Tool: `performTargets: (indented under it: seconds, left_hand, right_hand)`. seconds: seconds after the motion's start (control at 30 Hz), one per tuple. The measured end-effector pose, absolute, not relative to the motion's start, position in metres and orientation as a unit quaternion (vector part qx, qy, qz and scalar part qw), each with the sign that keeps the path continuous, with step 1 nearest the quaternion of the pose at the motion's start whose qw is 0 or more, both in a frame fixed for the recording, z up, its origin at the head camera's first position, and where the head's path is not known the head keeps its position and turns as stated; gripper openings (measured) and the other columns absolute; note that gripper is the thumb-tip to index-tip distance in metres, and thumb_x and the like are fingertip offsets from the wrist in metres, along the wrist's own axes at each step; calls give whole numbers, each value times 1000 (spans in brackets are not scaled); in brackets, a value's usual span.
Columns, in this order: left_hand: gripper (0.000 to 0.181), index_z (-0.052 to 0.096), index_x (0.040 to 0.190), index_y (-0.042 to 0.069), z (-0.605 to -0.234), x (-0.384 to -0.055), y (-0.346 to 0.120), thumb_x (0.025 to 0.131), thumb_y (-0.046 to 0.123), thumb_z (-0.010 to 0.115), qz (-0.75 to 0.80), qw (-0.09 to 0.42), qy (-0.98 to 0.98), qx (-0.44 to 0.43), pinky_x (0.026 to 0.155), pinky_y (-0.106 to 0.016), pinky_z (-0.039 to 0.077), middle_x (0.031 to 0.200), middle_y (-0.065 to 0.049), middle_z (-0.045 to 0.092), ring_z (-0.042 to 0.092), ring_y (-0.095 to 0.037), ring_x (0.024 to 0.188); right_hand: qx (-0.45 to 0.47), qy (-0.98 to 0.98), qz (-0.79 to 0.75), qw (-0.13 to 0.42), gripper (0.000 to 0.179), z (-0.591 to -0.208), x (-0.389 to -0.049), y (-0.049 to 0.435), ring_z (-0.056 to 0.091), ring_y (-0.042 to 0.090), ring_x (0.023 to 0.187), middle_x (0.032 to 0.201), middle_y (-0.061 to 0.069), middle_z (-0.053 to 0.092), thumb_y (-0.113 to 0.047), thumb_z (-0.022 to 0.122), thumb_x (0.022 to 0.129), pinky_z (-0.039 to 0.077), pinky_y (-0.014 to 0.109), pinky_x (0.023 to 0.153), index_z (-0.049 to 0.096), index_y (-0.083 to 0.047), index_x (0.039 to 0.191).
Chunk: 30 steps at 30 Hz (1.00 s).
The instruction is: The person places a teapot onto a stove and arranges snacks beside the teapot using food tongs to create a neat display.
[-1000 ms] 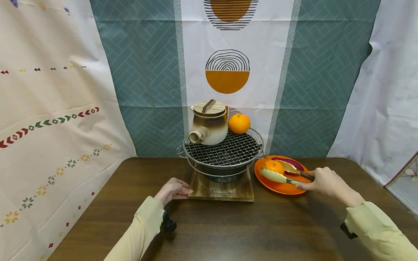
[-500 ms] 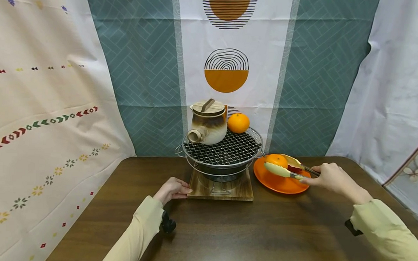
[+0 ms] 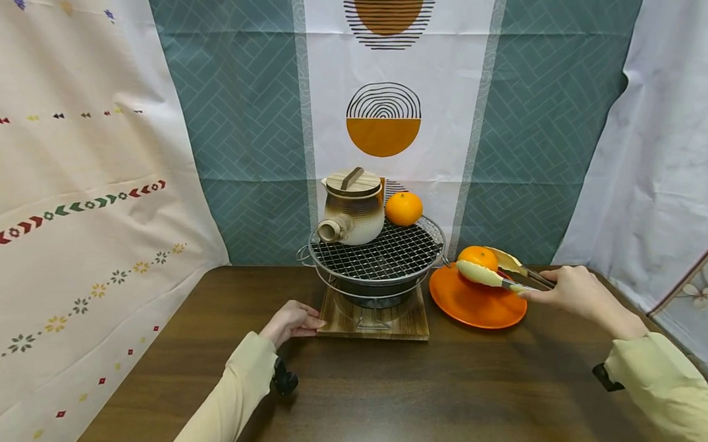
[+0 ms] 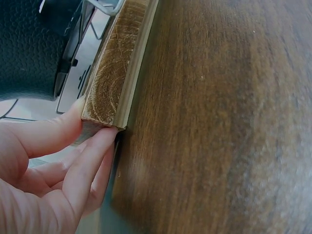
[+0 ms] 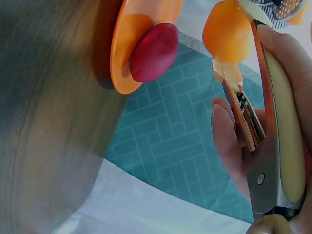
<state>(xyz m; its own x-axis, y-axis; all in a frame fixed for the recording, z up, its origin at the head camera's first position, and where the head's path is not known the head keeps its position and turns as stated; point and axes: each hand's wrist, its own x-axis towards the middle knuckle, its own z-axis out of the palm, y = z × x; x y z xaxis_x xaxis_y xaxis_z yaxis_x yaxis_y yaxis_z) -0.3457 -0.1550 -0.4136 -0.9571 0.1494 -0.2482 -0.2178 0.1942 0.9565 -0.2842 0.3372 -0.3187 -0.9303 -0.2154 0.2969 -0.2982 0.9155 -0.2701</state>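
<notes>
My right hand (image 3: 582, 297) grips a pair of tongs (image 5: 287, 131) with pale scalloped tips. Between those tips sits a mandarin (image 3: 478, 255), raised over the orange plate (image 3: 474, 315). A purple-red, oval sweet-potato-like piece (image 5: 156, 52) lies on that plate in the right wrist view. My left hand (image 3: 293, 320) pinches the front left corner of a wooden board (image 4: 114, 73), thumb at the top edge and fingers at the underside. On the board stands a round tabletop grill, its wire mesh (image 3: 376, 258) carrying a clay teapot (image 3: 362, 225) and another mandarin (image 3: 404, 209).
The grill's wire handle (image 3: 445, 259) juts out close to the plate's left rim. A dark wooden table (image 3: 370, 393) extends in front of the board. Hanging cloths (image 3: 535, 136) close off the back and sides.
The tongs and the mandarin in them have risen from the plate and shifted right, along with my right hand. My left hand stays at the board's corner.
</notes>
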Motion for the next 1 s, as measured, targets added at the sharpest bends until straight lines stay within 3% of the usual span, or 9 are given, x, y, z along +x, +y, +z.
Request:
performTargets:
  seconds: [0.23,0.47,0.53,0.7,1.0]
  left_hand:
    - [34,50,106,-22,-413,-345,-155,78,-11,63,636,146,758,-19,73,-42,50,82,-17,60,59,-20,69]
    - [34,50,106,-21,-411,-345,-155,77,-10,64,635,148,758,-22,72,-42,50,80,-17,60,60,-21,68]
    - [34,50,106,-21,-412,-345,-154,77,-10,64,635,149,758,-24,72,-42,50,80,-17,60,60,-21,68]
    - [32,52,105,-20,-412,-346,-154,77,-9,65,631,148,761,-33,71,-41,51,79,-16,60,59,-20,66]
    - [30,54,103,-17,-412,-348,-154,77,-8,66,625,149,764,-49,68,-39,52,78,-16,58,58,-19,63]
  right_hand:
    - [134,-969,151,139,47,-314,-284,340,41,13,41,47,-7,42,-50,68,74,35,29,39,67,-6,90]
    - [99,-973,160,137,72,-303,-281,339,45,20,48,54,1,51,-51,70,72,37,31,42,60,11,108]
    - [96,-972,162,142,73,-300,-281,338,46,21,51,58,3,55,-51,70,72,37,31,44,60,11,109]
    - [100,-969,160,159,56,-291,-279,339,45,22,54,60,1,53,-51,70,72,35,31,45,68,0,94]
    - [89,-971,164,153,70,-279,-278,338,47,18,43,47,-1,50,-51,70,72,37,31,41,61,9,106]
